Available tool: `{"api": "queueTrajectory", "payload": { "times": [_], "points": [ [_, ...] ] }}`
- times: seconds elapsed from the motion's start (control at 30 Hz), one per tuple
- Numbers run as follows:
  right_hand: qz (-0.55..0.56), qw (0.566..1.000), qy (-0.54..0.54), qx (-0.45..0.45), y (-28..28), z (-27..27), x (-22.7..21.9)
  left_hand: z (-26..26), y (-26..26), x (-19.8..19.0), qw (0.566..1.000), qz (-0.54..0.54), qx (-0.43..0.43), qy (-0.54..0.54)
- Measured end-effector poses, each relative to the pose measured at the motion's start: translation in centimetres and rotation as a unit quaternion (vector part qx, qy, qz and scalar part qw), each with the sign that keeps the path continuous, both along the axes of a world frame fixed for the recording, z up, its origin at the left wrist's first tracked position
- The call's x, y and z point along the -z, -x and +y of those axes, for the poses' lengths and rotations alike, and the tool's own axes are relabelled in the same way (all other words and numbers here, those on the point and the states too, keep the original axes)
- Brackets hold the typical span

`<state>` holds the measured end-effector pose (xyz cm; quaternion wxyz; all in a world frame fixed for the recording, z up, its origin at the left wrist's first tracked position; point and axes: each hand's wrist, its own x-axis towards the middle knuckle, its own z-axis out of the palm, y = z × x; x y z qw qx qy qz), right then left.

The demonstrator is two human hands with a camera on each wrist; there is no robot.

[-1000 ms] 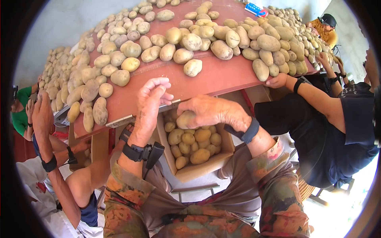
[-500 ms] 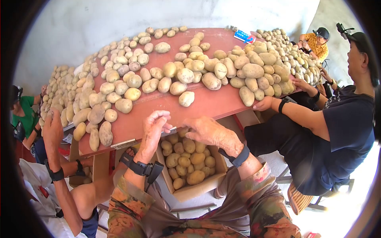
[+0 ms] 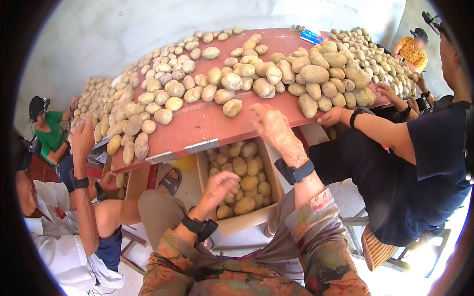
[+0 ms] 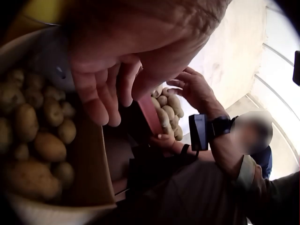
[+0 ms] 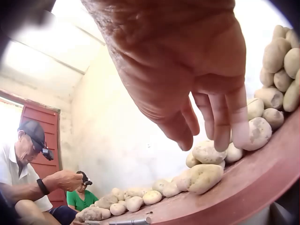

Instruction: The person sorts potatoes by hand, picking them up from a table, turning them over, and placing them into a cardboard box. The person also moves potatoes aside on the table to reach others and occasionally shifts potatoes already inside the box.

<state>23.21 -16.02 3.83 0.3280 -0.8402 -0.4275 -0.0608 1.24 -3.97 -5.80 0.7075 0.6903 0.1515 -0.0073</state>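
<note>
My right hand [image 3: 273, 127] reaches over the front edge of the red table [image 3: 207, 121], fingers loose and holding nothing. In the right wrist view its fingers [image 5: 220, 126] hang down in front of potatoes on the tabletop. A single potato [image 3: 232, 108] lies in front of the pile, to the left of that hand in the head view. Below the table edge a cardboard box [image 3: 249, 221] holds many potatoes [image 4: 50, 146]. My left hand [image 3: 219, 189] hovers over the left side of this box. Its loosely bent fingers [image 4: 96, 110] hold nothing.
Heaps of potatoes [image 3: 316, 74] cover much of the tabletop. A blue and red packet [image 3: 311, 37] lies at the back. Another person [image 3: 395, 163] sits close on the right, one [image 3: 69, 217] on the left. Metal hinges [image 3: 201, 145] line the table's front edge.
A second ago my right hand held a potato above the box; now it is without one and has risen over the table edge. My left hand has dropped from the table edge toward the box.
</note>
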Motion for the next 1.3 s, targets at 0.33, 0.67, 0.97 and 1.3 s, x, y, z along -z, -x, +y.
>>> {"api": "queueTrajectory", "payload": {
  "times": [0.33,0.67,0.97,1.3],
  "points": [
    [-0.013,0.999,-0.033,0.010,-0.9,-2.3,-0.3,-7.6,5.1,5.9,0.958,0.104,0.187,-0.190],
    [0.025,0.998,0.051,-0.003,-0.7,-4.1,-0.8,-6.9,3.2,0.9,0.949,0.093,0.135,-0.268],
    [0.037,0.996,0.087,-0.010,-0.9,-4.7,-0.3,-1.6,-6.2,-7.3,0.876,-0.197,-0.126,-0.422],
    [0.042,0.989,0.141,-0.017,-1.2,-4.1,0.7,3.9,-16.3,-7.8,0.768,-0.155,-0.077,-0.617]
  ]
}}
